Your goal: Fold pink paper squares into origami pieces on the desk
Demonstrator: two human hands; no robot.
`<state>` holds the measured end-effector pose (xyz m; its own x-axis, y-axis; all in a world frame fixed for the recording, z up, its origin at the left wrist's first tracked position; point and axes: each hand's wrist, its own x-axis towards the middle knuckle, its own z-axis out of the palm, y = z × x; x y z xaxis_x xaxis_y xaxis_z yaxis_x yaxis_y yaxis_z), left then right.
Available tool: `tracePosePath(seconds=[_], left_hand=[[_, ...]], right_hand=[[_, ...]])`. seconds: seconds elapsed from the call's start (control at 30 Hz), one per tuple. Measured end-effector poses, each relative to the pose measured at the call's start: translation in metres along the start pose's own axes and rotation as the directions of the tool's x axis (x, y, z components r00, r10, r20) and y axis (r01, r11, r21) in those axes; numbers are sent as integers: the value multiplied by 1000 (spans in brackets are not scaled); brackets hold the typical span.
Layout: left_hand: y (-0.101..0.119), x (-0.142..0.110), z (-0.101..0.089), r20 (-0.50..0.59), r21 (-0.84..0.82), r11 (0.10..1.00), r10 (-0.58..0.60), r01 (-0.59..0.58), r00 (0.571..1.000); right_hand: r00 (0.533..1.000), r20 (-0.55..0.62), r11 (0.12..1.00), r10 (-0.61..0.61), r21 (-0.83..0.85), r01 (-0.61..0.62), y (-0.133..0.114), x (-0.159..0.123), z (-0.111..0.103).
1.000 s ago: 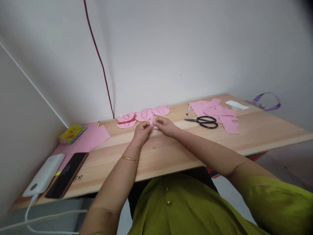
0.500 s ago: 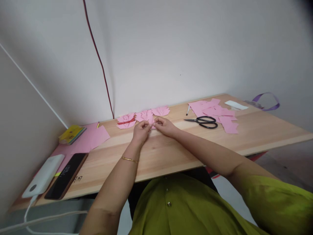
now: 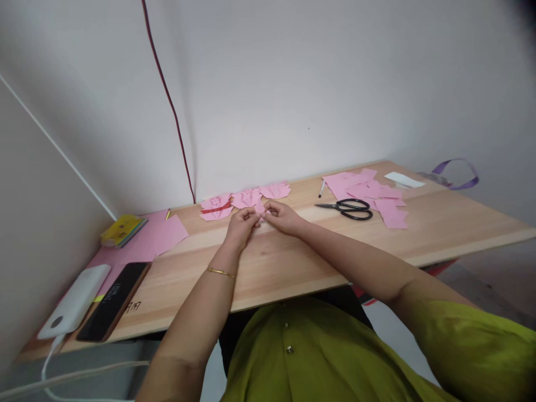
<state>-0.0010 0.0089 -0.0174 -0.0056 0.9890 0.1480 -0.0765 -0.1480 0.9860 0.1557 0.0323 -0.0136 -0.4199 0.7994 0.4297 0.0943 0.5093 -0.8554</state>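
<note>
Near the middle of the table, my left hand and my right hand meet with fingertips pinched together. Between them is a small piece of pink paper, mostly hidden by the fingers. Both hands are closed on it. Just beyond lie several cut and creased pink paper pieces: one at the left crossed by a red strip, one in the middle and one at the right.
Black-handled scissors, a pen and pink scraps lie to the right, a white strip farther off. At left are pink sheets, a yellow pad, a white power bank and a phone. A wall stands behind.
The fingertips have shifted slightly, and a little more of the pink paper shows above them. Everything else lies as before.
</note>
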Motion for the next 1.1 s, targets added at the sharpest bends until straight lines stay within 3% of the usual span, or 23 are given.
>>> tracePosePath(seconds=[0.33,0.6,1.1], left_hand=[[5,-1,2,-17,23,999,40,-40,999],[5,-3,1,46,30,999,17,-18,999],[11,-7,4,-3,206,974,94,-92,996]], right_hand=[[999,-26,999,-32,-9,32,10,2,1],[1000,-20,995,13,100,-11,7,1,1],[997,-22,939,74,339,-62,2,0,5]])
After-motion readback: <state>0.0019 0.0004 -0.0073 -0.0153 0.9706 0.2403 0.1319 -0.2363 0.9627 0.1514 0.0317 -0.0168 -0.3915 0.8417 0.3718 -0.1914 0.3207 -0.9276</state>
